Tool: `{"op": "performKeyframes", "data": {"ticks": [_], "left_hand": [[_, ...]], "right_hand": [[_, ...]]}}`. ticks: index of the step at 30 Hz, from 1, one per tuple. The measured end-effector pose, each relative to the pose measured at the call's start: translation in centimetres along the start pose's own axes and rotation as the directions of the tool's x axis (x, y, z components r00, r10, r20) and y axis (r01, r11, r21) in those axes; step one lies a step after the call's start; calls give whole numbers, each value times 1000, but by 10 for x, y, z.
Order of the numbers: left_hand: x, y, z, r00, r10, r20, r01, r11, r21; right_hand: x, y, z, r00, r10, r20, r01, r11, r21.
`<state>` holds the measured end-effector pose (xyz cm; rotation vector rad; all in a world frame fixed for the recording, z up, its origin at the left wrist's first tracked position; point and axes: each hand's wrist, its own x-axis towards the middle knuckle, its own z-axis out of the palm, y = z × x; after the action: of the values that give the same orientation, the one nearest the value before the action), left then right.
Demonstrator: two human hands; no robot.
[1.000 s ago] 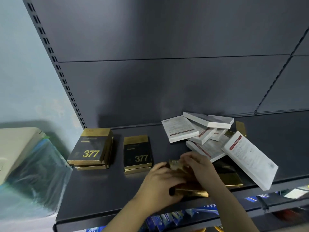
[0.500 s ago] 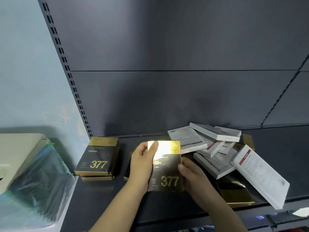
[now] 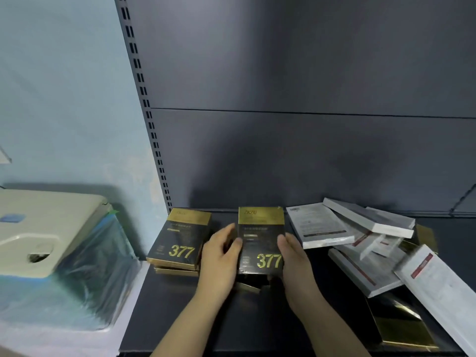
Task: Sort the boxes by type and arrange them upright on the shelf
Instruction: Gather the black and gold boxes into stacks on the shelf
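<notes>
A black-and-gold box marked 377 (image 3: 260, 240) is held between my left hand (image 3: 220, 256) on its left edge and my right hand (image 3: 296, 258) on its right edge, above the second flat stack, whose gold corner (image 3: 247, 287) peeks out below. A stack of the same black-and-gold boxes (image 3: 180, 240) lies flat at the shelf's left end. White boxes with red stripes (image 3: 360, 238) lie in a loose heap to the right. One gold box (image 3: 401, 323) lies flat at the front right.
The dark shelf board (image 3: 180, 318) has a dark back panel (image 3: 283, 150) and a slotted upright (image 3: 144, 104) at its left. A beige appliance over blue plastic wrap (image 3: 51, 243) stands left of the shelf against a pale blue wall.
Both hands took a black-and-gold box from the front of the shelf, turned it face up and carried it back over the second stack. The camera tilted and shifted left.
</notes>
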<state>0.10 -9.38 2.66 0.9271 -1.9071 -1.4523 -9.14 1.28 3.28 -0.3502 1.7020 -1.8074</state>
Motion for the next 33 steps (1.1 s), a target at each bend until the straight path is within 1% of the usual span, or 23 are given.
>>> {"op": "performKeyframes", "data": {"ticks": [1, 3, 4, 5, 6, 8, 9, 13, 16, 18, 19, 21, 24, 26, 29, 30, 31, 33], "left_hand": [[-2, -3, 1, 1000, -15, 15, 15, 1000, 23], [-6, -5, 4, 994, -108, 35, 107, 994, 14], [-8, -6, 6, 985, -165, 44, 165, 986, 10], [-9, -8, 7, 979, -194, 58, 194, 981, 2], [-11, -9, 7, 975, -209, 71, 210, 978, 2], [-11, -12, 5, 971, -221, 88, 223, 974, -24], [-10, -12, 6, 970, -217, 104, 224, 973, -54], [-12, -20, 13, 955, -282, 89, 296, 926, -234], [-12, -25, 19, 942, -333, 41, 323, 866, -382], [-6, -24, 22, 937, -345, 53, 333, 836, -437], [-3, -23, 23, 939, -337, 70, 332, 834, -441], [1, -19, 25, 956, -280, 86, 291, 870, -399], [-1, -7, 25, 993, -111, 32, 116, 963, -245], [-7, 3, 27, 999, -5, 46, 13, 982, -190], [-21, 12, 42, 992, 76, 99, -60, 986, -156], [-26, 14, 49, 988, 97, 119, -77, 984, -161], [-31, 15, 58, 985, 90, 146, -62, 981, -186], [-40, 12, 78, 971, 23, 238, 43, 962, -269]], "right_hand": [[8, 0, 4, 1000, -20, -5, 19, 998, -60], [26, 6, 8, 999, -39, 0, 38, 972, -232], [34, 11, 9, 1000, -17, 7, 18, 941, -339], [40, 16, 9, 999, 28, 17, -18, 903, -428], [42, 21, 9, 996, 79, 39, -52, 883, -466], [40, 30, 8, 981, 160, 107, -100, 899, -427], [38, 34, 7, 976, 176, 129, -113, 913, -392], [35, 38, 3, 969, 225, 101, -196, 951, -238], [30, 30, 3, 962, 232, 142, -198, 955, -219], [32, 24, 2, 960, 227, 166, -187, 957, -223], [35, 20, 1, 957, 236, 166, -198, 956, -218], [39, 13, -1, 949, 262, 174, -225, 952, -207], [37, 1, -3, 955, 236, 181, -220, 970, -106], [29, -4, -9, 963, 219, 158, -210, 975, -73], [13, -6, -23, 975, 148, 166, -138, 988, -75], [9, -7, -28, 981, 113, 159, -103, 992, -66], [6, -7, -35, 987, 78, 141, -71, 996, -53], [1, -3, -52, 998, 17, 60, -13, 998, -56]]}}
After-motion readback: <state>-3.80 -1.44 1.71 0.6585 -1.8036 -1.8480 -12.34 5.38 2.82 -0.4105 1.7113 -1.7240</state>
